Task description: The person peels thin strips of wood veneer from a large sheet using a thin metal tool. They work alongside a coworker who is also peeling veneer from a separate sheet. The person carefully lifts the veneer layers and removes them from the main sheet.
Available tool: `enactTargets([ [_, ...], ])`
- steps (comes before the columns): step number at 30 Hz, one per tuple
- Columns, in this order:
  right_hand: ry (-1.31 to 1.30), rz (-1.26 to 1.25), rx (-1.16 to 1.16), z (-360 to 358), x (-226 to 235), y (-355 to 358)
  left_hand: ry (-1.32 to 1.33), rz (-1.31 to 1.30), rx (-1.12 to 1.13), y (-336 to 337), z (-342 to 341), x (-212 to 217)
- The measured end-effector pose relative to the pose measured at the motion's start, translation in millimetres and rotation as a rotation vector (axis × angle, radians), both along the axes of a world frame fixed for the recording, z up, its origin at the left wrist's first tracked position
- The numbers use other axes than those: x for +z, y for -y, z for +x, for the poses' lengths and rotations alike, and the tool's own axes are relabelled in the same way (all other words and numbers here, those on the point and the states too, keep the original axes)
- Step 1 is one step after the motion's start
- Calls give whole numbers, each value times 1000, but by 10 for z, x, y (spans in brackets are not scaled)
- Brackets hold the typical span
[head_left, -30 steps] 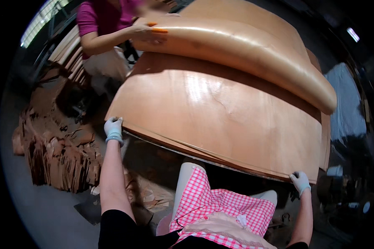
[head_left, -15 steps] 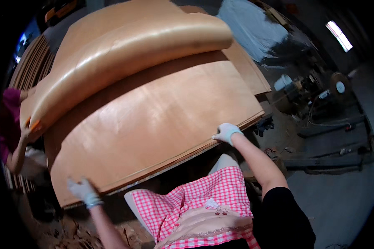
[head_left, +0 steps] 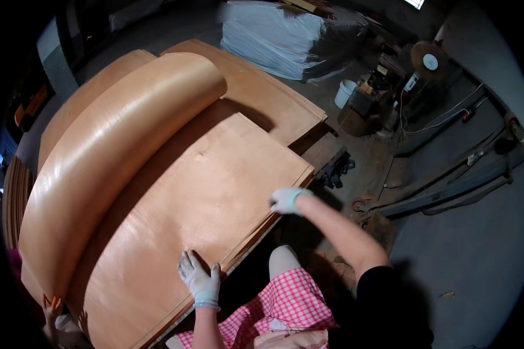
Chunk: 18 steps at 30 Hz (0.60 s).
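The left hand (head_left: 199, 281) lies flat, fingers spread, on the top veneer sheet (head_left: 204, 198) of the stack; the right hand (head_left: 286, 200) seems to pinch that sheet's near edge, though the grip is hard to see; thin, wide and floppy, it likely tears easily, so lift by the edges, hands well apart; beyond, another sheet (head_left: 116, 157) curls over.

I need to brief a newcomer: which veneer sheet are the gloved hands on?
Find the veneer stack filling the left of the view. The left hand and right hand rest on its flat top sheet, unlike the curled sheet arched beside it.
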State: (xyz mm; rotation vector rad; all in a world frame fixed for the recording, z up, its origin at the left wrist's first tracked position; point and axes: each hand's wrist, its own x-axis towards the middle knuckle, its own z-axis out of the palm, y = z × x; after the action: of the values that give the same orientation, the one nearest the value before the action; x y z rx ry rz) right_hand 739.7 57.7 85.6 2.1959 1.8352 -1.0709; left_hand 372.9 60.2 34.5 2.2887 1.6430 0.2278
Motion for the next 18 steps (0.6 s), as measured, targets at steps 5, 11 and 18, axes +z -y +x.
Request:
enactTargets([
  [5, 298, -5, -203, 1335, 65, 108, -17, -18, -8, 27, -5, -6],
  [11, 237, 72, -637, 1600, -433, 224, 5, 10, -26, 37, 35, -14],
  [18, -34, 764, -856, 760, -440, 642, 292, 147, 37, 115, 21, -83],
])
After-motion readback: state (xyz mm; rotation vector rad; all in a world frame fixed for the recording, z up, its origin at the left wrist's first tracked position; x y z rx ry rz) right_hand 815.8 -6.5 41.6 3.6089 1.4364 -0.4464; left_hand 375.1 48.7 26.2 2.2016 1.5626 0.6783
